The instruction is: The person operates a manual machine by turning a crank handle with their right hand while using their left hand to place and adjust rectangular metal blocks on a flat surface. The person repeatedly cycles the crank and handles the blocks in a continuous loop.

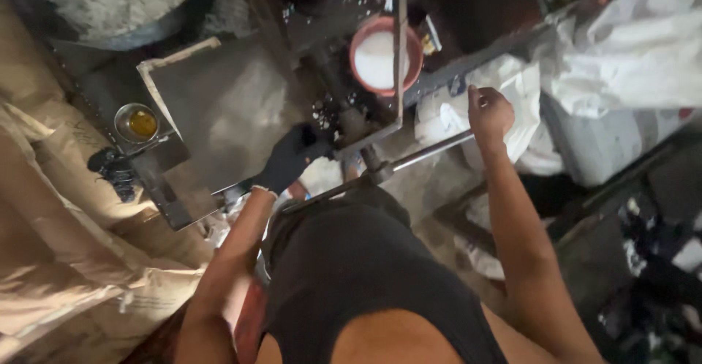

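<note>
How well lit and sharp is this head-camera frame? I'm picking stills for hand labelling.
Head view: dim overall, with the lower right corner nearly black; the white sacks at upper right and the white powder in the red bowl are blown out; the gloved left hand blends into the dark machine; the bare right hand is lit but soft; edges are slightly smeared throughout.

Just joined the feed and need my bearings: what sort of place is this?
Probably a small, cluttered workshop with a hand-worked press. The left hand, in a black glove, rests at a grimy metal machine frame; the right hand grips its long steel lever. A red bowl of white powder and paper sacks stand around.
</note>
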